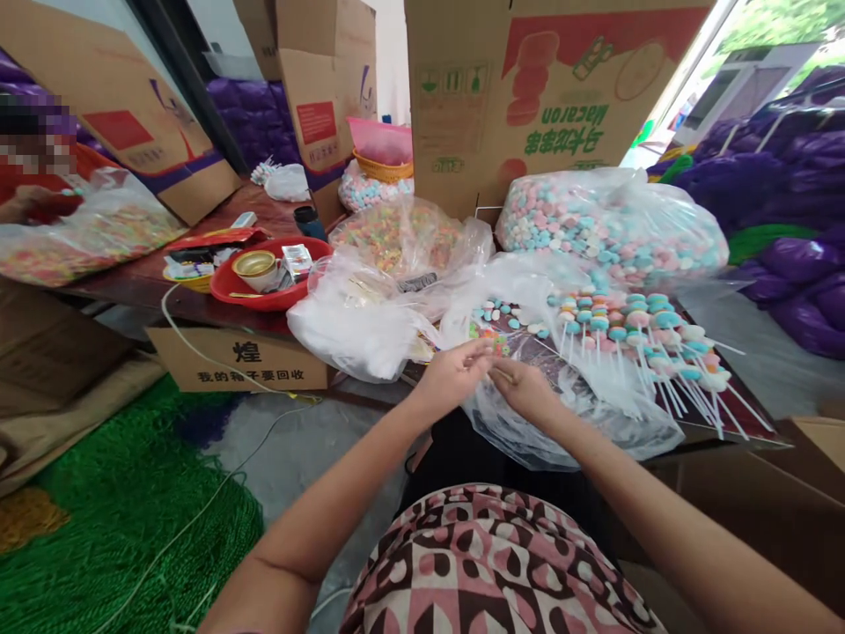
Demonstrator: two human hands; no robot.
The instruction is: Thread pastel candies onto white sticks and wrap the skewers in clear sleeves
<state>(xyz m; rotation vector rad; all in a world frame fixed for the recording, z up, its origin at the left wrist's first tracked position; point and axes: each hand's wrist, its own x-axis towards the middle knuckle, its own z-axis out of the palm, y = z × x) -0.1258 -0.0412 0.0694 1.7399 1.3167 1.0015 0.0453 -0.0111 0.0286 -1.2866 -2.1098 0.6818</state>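
My left hand (457, 377) and my right hand (525, 391) meet over the near edge of the table, fingertips pinched close together. Whatever is between the fingers is too small to make out. Just beyond the fingertips are small orange and green candies (492, 338) on clear plastic. Behind them lie loose pink, blue and white candies (505, 313). To the right, several finished-looking candy skewers (650, 328) lie in a heap, their white sticks pointing toward me. A clear plastic sheet (574, 423) spreads under my right hand and hangs over the table edge.
A large bag of pastel candies (607, 224) and a bag of orange-green candies (400, 231) stand behind. White plastic bags (360, 330) lie left of my hands, beside a red basin (264, 286). A tall cardboard box (462, 114) stands at the back. Another person's hand (33, 202) is far left.
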